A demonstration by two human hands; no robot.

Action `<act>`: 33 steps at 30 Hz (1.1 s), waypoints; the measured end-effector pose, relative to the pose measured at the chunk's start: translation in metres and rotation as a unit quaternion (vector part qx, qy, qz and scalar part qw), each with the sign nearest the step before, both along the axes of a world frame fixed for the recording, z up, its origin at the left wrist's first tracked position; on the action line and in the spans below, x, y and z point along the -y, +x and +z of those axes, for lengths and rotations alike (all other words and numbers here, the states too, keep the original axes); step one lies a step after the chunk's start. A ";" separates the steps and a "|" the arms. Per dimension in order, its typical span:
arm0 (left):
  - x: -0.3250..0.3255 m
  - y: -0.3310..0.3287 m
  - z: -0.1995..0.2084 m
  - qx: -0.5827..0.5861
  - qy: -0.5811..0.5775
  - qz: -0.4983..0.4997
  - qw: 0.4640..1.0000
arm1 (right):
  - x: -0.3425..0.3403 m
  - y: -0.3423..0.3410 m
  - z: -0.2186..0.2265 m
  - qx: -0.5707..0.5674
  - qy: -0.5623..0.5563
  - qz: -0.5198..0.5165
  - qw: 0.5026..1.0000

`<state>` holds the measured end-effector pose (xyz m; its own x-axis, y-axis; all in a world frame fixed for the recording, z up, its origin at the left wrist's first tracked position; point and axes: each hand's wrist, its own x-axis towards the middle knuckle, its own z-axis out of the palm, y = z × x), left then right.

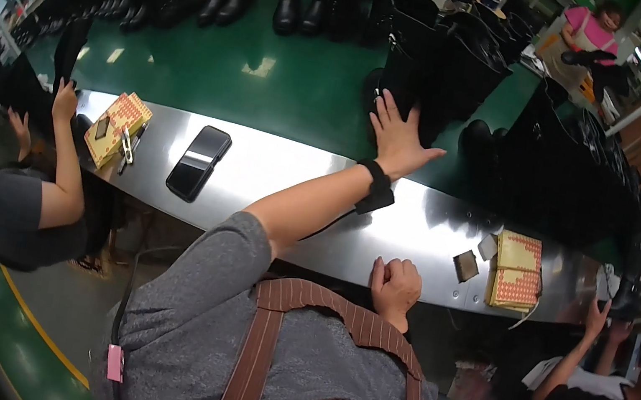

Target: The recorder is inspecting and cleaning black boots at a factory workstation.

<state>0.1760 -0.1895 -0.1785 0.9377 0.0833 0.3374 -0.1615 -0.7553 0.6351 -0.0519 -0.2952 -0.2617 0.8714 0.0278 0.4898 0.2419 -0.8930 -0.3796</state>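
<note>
My left hand [400, 139] reaches out over the bench with its fingers spread, at the front of a tall black boot [407, 53]. The fingertips overlap the boot's lower part; whether they press on it I cannot tell. Around that wrist is a black band [376, 189]. My right hand [397, 287] rests at the near edge of the metal strip, its fingers curled into a loose fist, and no object shows in it. More black boots [469, 72] stand close together just right of the first one.
A black phone [198, 163] lies on the metal strip [280, 185], left of my arm. Patterned yellow boxes [517, 271] sit at right, beside small blocks [465, 266]. Boots line the green bench [232, 71]. Co-workers sit at left [30, 211] and right [577, 387].
</note>
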 end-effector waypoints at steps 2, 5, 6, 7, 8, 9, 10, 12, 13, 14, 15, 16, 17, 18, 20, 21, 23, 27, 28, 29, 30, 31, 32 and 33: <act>0.023 0.021 -0.006 0.022 -0.052 0.076 0.996 | 0.001 0.001 -0.001 0.005 -0.004 0.009 1.000; 0.037 0.046 -0.013 0.046 -0.103 0.141 0.983 | 0.004 0.002 -0.005 0.009 -0.005 0.024 1.000; 0.038 0.051 -0.015 0.063 -0.106 0.151 0.981 | 0.005 0.003 -0.006 0.006 0.000 0.027 1.000; 0.037 0.056 -0.017 0.081 -0.106 0.160 0.978 | 0.006 0.003 -0.008 0.008 -0.006 0.034 0.999; 0.033 0.059 -0.019 0.074 -0.108 0.163 0.978 | 0.008 0.004 -0.009 0.009 -0.007 0.038 0.999; 0.025 0.064 -0.019 0.070 -0.108 0.165 0.978 | 0.009 0.004 -0.010 0.001 -0.006 0.038 0.999; 0.016 0.067 -0.020 0.064 -0.106 0.165 0.979 | 0.010 0.004 -0.011 0.012 -0.006 0.045 0.999; -0.014 0.072 -0.019 0.121 -0.126 0.205 0.963 | 0.011 0.004 -0.011 0.009 -0.006 0.054 0.998; -0.034 0.073 -0.017 0.136 -0.132 0.213 0.958 | 0.011 0.004 -0.011 0.015 -0.003 0.059 0.998; -0.058 0.075 -0.014 0.169 -0.162 0.198 0.952 | 0.012 0.004 -0.011 0.015 -0.003 0.067 0.998; -0.081 0.074 -0.011 0.180 -0.195 0.182 0.947 | 0.012 0.004 -0.011 0.002 0.002 0.067 0.998; -0.102 0.070 -0.008 0.219 -0.184 0.195 0.938 | 0.012 0.004 -0.010 0.015 0.003 0.074 0.997; -0.123 0.068 -0.003 0.234 -0.178 0.205 0.934 | 0.012 0.005 -0.010 0.015 0.009 0.074 0.997; -0.144 0.063 0.003 0.252 -0.177 0.203 0.929 | 0.012 0.005 -0.010 -0.001 0.017 0.068 0.998; -0.187 0.055 0.014 0.321 -0.109 0.228 0.913 | 0.012 0.007 -0.011 0.025 0.012 0.069 0.997; -0.210 0.056 0.022 0.384 -0.038 0.254 0.887 | 0.012 0.008 -0.012 0.025 0.011 0.072 0.997; -0.255 0.064 0.032 0.435 -0.026 0.267 0.859 | 0.012 0.009 -0.012 0.024 0.016 0.081 0.996; -0.344 0.086 0.017 0.363 -0.018 0.292 0.885 | 0.009 0.009 -0.001 0.006 0.016 0.082 0.997; -0.365 0.091 0.007 0.261 0.008 0.303 0.917 | 0.008 0.011 0.007 0.001 0.013 0.075 0.997; -0.382 0.092 -0.006 0.114 0.088 0.320 0.936 | 0.007 0.015 0.017 -0.062 0.056 0.077 0.994; -0.394 0.093 -0.020 0.054 0.104 0.358 0.926 | 0.006 0.020 0.029 -0.135 0.097 0.070 0.984; -0.408 0.093 -0.030 0.120 0.077 0.364 0.920 | 0.005 0.027 0.044 -0.229 0.136 0.046 0.963; -0.422 0.095 -0.035 0.146 0.020 0.345 0.927 | 0.008 0.039 0.062 -0.252 0.186 0.041 0.949; -0.431 0.096 -0.040 0.131 0.047 0.372 0.918 | 0.010 0.057 0.082 -0.125 0.154 0.084 0.977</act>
<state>0.2720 0.2414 -0.2186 0.5182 0.6266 0.5821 0.2841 -0.7681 0.5739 0.0054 -0.3048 -0.1801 0.9603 0.0661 0.2711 0.2416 -0.6832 -0.6891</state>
